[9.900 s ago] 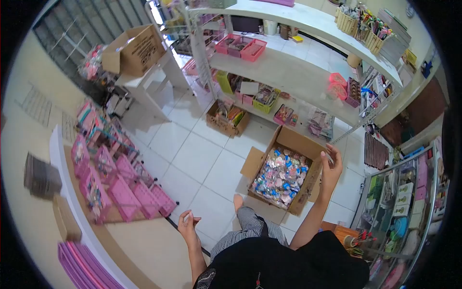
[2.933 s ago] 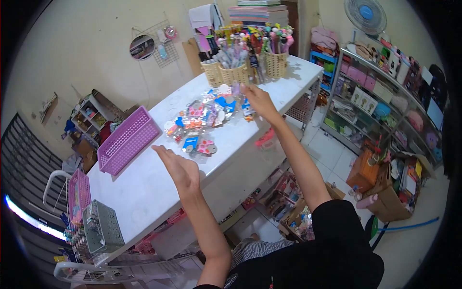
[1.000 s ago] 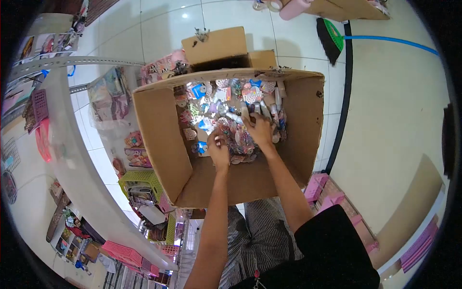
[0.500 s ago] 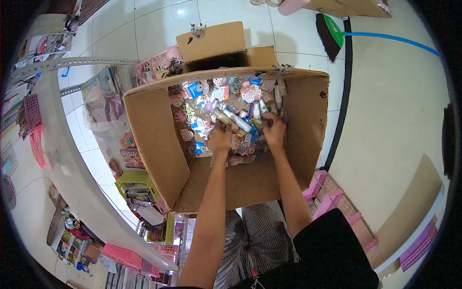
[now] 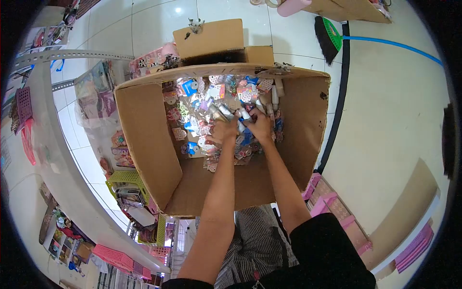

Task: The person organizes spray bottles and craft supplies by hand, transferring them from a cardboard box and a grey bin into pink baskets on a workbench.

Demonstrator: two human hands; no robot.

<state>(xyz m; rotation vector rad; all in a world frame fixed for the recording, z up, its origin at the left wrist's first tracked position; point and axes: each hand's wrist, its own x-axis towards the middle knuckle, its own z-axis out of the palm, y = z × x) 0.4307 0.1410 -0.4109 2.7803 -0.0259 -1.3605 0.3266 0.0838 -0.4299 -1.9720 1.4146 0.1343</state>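
Observation:
A large open cardboard box (image 5: 144, 144) holds many small packaged items (image 5: 195, 115) with pink, blue and white wrapping. Both of my hands reach inside it. My left hand (image 5: 224, 131) is closed at the lower end of some pale tubes (image 5: 219, 113); what its fingers grip is too small to make out. Close beside it on the right, my right hand (image 5: 260, 125) has its fingers closed around a white tube (image 5: 245, 114). More pale tubes (image 5: 275, 96) lie in the box's upper right part.
Behind the box stands a smaller open carton (image 5: 211, 41). A broom (image 5: 329, 38) lies at the upper right. Pink racks (image 5: 327, 202) are at the lower right; green baskets (image 5: 126, 177) and shelving (image 5: 72, 159) line the left.
My right hand has moved left and slightly up, closer to my left hand, and now holds a white tube. The tubes between my hands have shifted. The view has moved slightly.

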